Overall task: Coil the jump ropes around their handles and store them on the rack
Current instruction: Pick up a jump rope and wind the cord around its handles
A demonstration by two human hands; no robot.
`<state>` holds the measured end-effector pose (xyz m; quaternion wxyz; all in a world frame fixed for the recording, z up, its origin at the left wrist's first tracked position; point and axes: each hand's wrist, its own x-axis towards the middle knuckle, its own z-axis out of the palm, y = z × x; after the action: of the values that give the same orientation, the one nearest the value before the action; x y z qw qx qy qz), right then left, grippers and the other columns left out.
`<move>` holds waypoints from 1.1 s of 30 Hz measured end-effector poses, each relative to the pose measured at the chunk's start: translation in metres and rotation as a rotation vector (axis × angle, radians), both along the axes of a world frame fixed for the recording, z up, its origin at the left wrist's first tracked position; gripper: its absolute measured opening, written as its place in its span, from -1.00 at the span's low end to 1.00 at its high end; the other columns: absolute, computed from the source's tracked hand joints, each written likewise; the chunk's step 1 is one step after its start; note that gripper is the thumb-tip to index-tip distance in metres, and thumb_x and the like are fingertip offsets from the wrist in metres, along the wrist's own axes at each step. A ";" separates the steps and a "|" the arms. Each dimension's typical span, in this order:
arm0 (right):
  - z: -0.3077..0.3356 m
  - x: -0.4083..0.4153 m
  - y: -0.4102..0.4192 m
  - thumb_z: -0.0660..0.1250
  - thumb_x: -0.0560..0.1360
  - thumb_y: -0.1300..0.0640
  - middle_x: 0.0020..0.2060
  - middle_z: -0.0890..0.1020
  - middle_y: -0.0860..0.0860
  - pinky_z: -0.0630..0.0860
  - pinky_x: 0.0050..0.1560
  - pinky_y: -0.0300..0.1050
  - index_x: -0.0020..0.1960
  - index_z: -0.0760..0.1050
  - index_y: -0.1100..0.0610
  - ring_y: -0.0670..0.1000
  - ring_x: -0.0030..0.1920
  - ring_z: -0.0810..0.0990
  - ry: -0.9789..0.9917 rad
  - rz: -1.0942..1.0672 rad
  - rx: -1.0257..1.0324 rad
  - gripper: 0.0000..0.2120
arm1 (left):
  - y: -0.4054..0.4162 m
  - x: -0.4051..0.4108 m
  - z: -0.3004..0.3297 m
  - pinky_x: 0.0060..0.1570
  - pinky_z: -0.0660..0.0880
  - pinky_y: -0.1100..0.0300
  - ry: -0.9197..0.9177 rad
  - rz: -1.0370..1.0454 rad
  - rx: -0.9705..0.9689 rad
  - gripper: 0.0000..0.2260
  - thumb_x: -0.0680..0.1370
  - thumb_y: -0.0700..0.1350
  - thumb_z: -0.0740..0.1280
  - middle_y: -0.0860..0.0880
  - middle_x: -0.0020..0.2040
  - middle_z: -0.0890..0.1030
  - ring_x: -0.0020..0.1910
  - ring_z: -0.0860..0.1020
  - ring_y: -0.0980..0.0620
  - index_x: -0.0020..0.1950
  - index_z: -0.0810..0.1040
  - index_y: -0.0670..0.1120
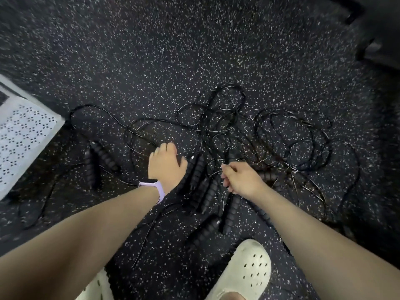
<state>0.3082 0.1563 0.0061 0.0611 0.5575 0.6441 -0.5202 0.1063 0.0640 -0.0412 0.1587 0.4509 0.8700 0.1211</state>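
The task is judged to be at its start: nothing is coiled, and the ropes (pixel 249 131) lie tangled on the floor (pixel 151 50) just beyond both hands. Ribbed handles (pixel 207 191) are heaped between and below the hands, with one pair (pixel 97 163) apart to the left of the left hand.

The left hand (pixel 165 163) is reached forward, palm down, its fingers curled over toward the cords; whether anything is grasped cannot be told. The right hand (pixel 242 179) is loosely curled and a thin cord appears to be pinched at its fingertips (pixel 224 167).

Next, one rope must be freed from the tangle and its two handles brought together before winding. The rack cannot be identified with certainty; a white perforated panel (pixel 21 135) is seen far left.
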 end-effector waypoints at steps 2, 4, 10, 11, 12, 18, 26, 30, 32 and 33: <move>-0.023 -0.001 -0.005 0.19 0.71 -0.06 -0.34 0.65 0.02 0.46 -0.28 -0.12 -0.14 0.55 0.14 -0.01 -0.40 0.54 0.009 -0.027 -0.042 -0.62 | 0.003 0.010 -0.029 0.13 0.47 -0.02 -0.060 -0.009 -0.081 -0.59 0.58 0.13 0.32 -0.14 0.17 0.52 0.14 0.50 -0.15 0.22 0.43 -0.17; -0.043 -0.002 -0.010 0.20 0.71 -0.04 -0.37 0.64 0.01 0.45 -0.29 -0.13 -0.14 0.56 0.14 -0.03 -0.42 0.54 0.013 -0.042 -0.067 -0.63 | 0.007 0.021 -0.059 0.16 0.48 -0.01 -0.088 0.001 -0.190 -0.44 0.57 0.22 0.32 -0.17 0.27 0.47 0.24 0.47 -0.17 0.34 0.35 -0.19; -0.088 0.002 -0.013 0.20 0.71 0.00 -0.41 0.61 0.00 0.41 -0.48 -0.31 -0.15 0.54 0.17 -0.15 -0.54 0.49 0.021 -0.156 -0.130 -0.64 | 0.025 0.045 -0.111 0.12 0.48 0.01 0.023 0.056 -0.335 -0.29 0.44 0.41 0.36 -0.11 0.26 0.46 0.26 0.46 -0.13 0.29 0.34 -0.13; -0.092 0.001 -0.013 0.20 0.71 0.00 -0.42 0.61 -0.02 0.41 -0.47 -0.29 -0.14 0.55 0.17 -0.14 -0.53 0.49 0.015 -0.157 -0.132 -0.65 | 0.030 0.047 -0.113 0.11 0.47 0.02 0.036 0.067 -0.348 -0.29 0.42 0.40 0.38 -0.10 0.24 0.49 0.25 0.49 -0.12 0.28 0.35 -0.12; -0.097 0.000 -0.013 0.20 0.71 -0.01 -0.43 0.61 -0.04 0.42 -0.45 -0.27 -0.14 0.55 0.16 -0.12 -0.52 0.50 0.013 -0.156 -0.131 -0.65 | 0.034 0.049 -0.114 0.09 0.46 0.03 0.029 0.079 -0.368 -0.30 0.41 0.38 0.40 -0.09 0.23 0.51 0.23 0.52 -0.11 0.27 0.35 -0.11; -0.100 -0.011 -0.021 0.23 0.69 -0.06 -0.33 0.65 -0.03 0.51 -0.23 -0.08 -0.08 0.56 0.10 -0.06 -0.40 0.56 0.036 -0.160 -0.167 -0.69 | 0.039 0.044 -0.087 -0.12 0.42 0.09 -0.197 0.208 -0.366 -0.48 0.43 0.13 0.49 -0.12 0.08 0.61 0.08 0.62 -0.21 0.13 0.33 -0.14; -0.010 -0.059 -0.026 0.20 0.66 -0.26 -0.26 0.68 -0.04 0.69 0.11 0.07 0.00 0.58 0.10 -0.01 -0.17 0.66 0.219 -0.301 -0.439 -0.57 | 0.005 0.034 0.018 -0.20 0.49 0.15 -0.656 0.410 -0.158 -0.41 0.38 0.18 0.50 -0.05 0.02 0.62 -0.05 0.61 -0.04 0.19 0.43 -0.17; 0.054 -0.070 -0.040 0.15 0.71 -0.19 -0.05 0.76 0.01 0.68 0.10 -0.02 0.17 0.63 0.05 0.00 -0.06 0.69 0.292 -0.279 -0.463 -0.61 | -0.011 0.040 0.092 -0.17 0.57 0.15 -0.828 0.446 -0.166 -0.42 0.29 0.06 0.43 -0.06 -0.02 0.67 -0.08 0.64 0.00 0.23 0.47 -0.18; 0.083 -0.071 -0.049 0.21 0.70 -0.14 0.12 0.73 0.12 0.65 0.20 0.08 0.26 0.60 0.09 0.15 0.13 0.70 0.312 -0.350 -0.482 -0.64 | -0.020 0.044 0.134 -0.06 0.62 0.09 -0.916 0.463 -0.175 -0.35 0.20 -0.03 0.35 -0.14 0.00 0.68 -0.02 0.66 -0.08 0.26 0.47 -0.24; 0.099 -0.070 -0.054 0.24 0.69 -0.11 0.15 0.72 0.15 0.65 0.18 0.10 0.28 0.59 0.11 0.19 0.15 0.70 0.328 -0.385 -0.509 -0.64 | -0.026 0.046 0.154 -0.12 0.60 0.11 -0.960 0.481 -0.175 -0.31 0.16 -0.07 0.33 -0.15 -0.01 0.67 -0.04 0.65 -0.09 0.28 0.44 -0.27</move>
<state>0.2381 0.1024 0.1048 -0.0053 0.5445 0.3783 -0.7486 0.1519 0.0379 0.1131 0.5429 0.1181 0.7852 0.2734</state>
